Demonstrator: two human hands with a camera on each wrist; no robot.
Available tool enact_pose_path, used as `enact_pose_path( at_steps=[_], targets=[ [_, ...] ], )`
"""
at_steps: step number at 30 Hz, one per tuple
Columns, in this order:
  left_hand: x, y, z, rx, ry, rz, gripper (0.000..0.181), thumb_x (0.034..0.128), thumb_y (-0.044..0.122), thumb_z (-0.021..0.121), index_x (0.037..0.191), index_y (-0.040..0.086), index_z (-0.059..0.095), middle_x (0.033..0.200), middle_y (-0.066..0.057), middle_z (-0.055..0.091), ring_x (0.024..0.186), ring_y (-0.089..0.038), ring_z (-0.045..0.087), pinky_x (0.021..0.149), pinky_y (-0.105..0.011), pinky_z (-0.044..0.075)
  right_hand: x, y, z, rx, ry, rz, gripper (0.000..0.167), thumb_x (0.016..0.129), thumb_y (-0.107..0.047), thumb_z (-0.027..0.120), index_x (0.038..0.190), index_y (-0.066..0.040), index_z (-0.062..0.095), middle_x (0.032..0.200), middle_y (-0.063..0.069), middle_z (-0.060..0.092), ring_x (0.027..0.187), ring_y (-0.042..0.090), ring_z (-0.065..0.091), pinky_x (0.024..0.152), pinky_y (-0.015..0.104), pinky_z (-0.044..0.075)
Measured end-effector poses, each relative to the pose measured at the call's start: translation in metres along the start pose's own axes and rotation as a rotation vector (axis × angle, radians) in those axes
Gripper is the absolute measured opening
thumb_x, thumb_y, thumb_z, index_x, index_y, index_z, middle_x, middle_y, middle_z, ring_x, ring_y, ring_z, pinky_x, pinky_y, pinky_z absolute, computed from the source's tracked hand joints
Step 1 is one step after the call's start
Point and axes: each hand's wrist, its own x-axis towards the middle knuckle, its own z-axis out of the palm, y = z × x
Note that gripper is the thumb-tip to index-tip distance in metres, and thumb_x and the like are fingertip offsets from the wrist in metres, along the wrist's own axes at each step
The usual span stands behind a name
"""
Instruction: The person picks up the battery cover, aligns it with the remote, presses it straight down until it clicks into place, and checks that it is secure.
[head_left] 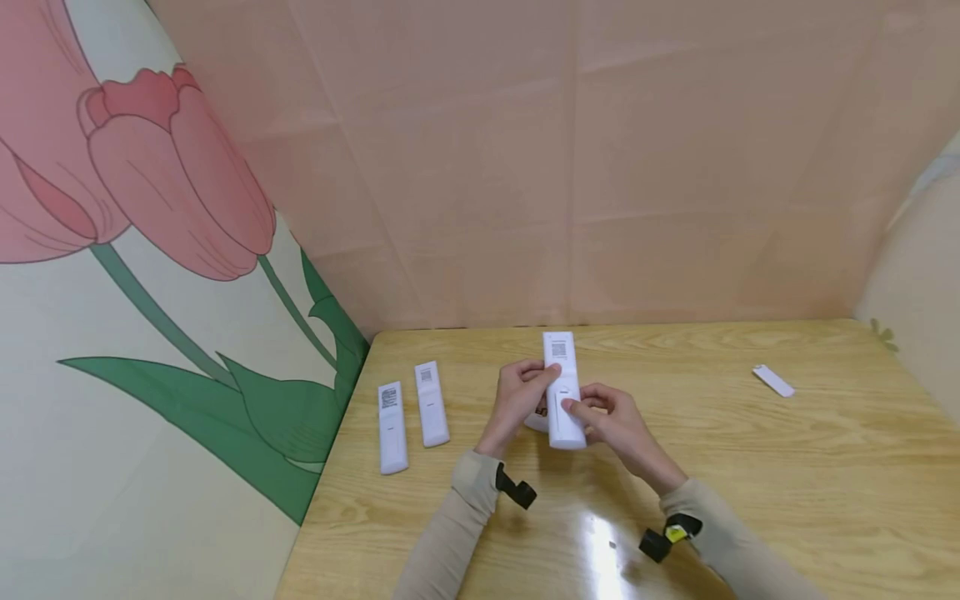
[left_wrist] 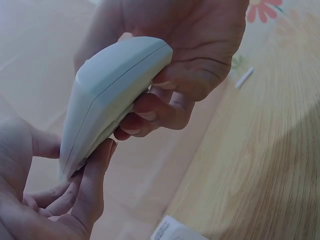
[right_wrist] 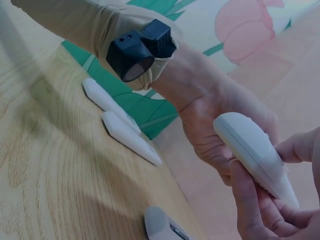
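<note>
Both hands hold a white remote control above the table, its back with a printed label turned up toward the head camera. My left hand grips its left edge, thumb on the back near the label. From the right side, my right hand grips the lower half, thumb on the battery cover area and fingers underneath. In the right wrist view the held remote is tilted between the hands. Another white remote with a dark opening lies on the table beneath, mostly hidden in the head view.
Two white remotes lie back up on the left of the wooden table. A small white battery cover lies at the far right. Behind the table hangs a pinkish cloth; a tulip-patterned sheet is at the left.
</note>
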Motion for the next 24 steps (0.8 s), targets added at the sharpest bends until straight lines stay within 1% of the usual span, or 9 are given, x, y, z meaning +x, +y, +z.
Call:
enact_pose_path(
  at_steps=[3, 6, 9, 12, 17, 24],
  targets=[
    [-0.0005, 0.0013, -0.0002, -0.02, -0.004, -0.002, 0.032, 0.0971, 0.03, 0.08, 0.115, 0.003, 0.078, 0.096, -0.01, 0.082, 0.072, -0.012, 0.071, 0.06, -0.027, 0.058, -0.0009, -0.0007, -0.001, 0.009, -0.008, -0.003, 0.043, 0.102, -0.019, 0.073, 0.13, 0.012, 0.06, 0.101, 0.008, 0.071, 0.084, 0.018, 0.072, 0.071, 0.039, 0.066],
    [-0.0008, 0.0023, -0.0007, -0.033, -0.007, -0.006, 0.032, 0.0962, 0.029, 0.081, 0.115, 0.003, 0.078, 0.095, -0.01, 0.082, 0.074, -0.016, 0.072, 0.059, -0.026, 0.057, -0.0013, -0.0015, -0.0015, 0.003, -0.004, -0.005, 0.042, 0.102, -0.019, 0.073, 0.128, 0.011, 0.061, 0.1, 0.008, 0.071, 0.084, 0.018, 0.072, 0.07, 0.04, 0.066],
    [-0.0007, 0.0026, -0.0016, -0.032, -0.014, -0.008, 0.033, 0.0964, 0.029, 0.08, 0.115, 0.002, 0.077, 0.096, -0.011, 0.082, 0.077, -0.02, 0.073, 0.064, -0.032, 0.061, -0.0015, -0.002, -0.0019, -0.008, -0.002, -0.011, 0.04, 0.101, -0.02, 0.074, 0.126, 0.01, 0.062, 0.1, 0.007, 0.07, 0.084, 0.018, 0.072, 0.07, 0.04, 0.066],
    [0.0003, 0.0023, -0.0026, -0.024, -0.02, -0.005, 0.033, 0.0968, 0.029, 0.08, 0.115, 0.002, 0.077, 0.096, -0.011, 0.082, 0.077, -0.021, 0.072, 0.067, -0.035, 0.062, -0.0009, -0.002, -0.0022, -0.011, 0.004, -0.014, 0.039, 0.101, -0.021, 0.074, 0.123, 0.009, 0.064, 0.1, 0.007, 0.07, 0.083, 0.018, 0.072, 0.068, 0.04, 0.066],
    [0.001, 0.0025, -0.0033, -0.014, -0.02, -0.006, 0.032, 0.0967, 0.029, 0.08, 0.114, 0.002, 0.078, 0.094, -0.01, 0.082, 0.075, -0.02, 0.071, 0.061, -0.028, 0.058, -0.001, -0.0029, -0.0022, -0.017, 0.005, -0.016, 0.039, 0.101, -0.021, 0.075, 0.124, 0.009, 0.063, 0.1, 0.008, 0.07, 0.083, 0.019, 0.071, 0.068, 0.041, 0.066],
    [0.0016, 0.0021, -0.0025, -0.023, -0.016, -0.012, 0.029, 0.0968, 0.028, 0.08, 0.111, 0.003, 0.079, 0.092, -0.01, 0.082, 0.071, -0.018, 0.07, 0.057, -0.025, 0.056, -0.0027, -0.0041, -0.0017, -0.01, 0.002, -0.022, 0.039, 0.101, -0.019, 0.074, 0.125, 0.009, 0.063, 0.099, 0.007, 0.071, 0.083, 0.018, 0.071, 0.066, 0.039, 0.065]
  ],
)
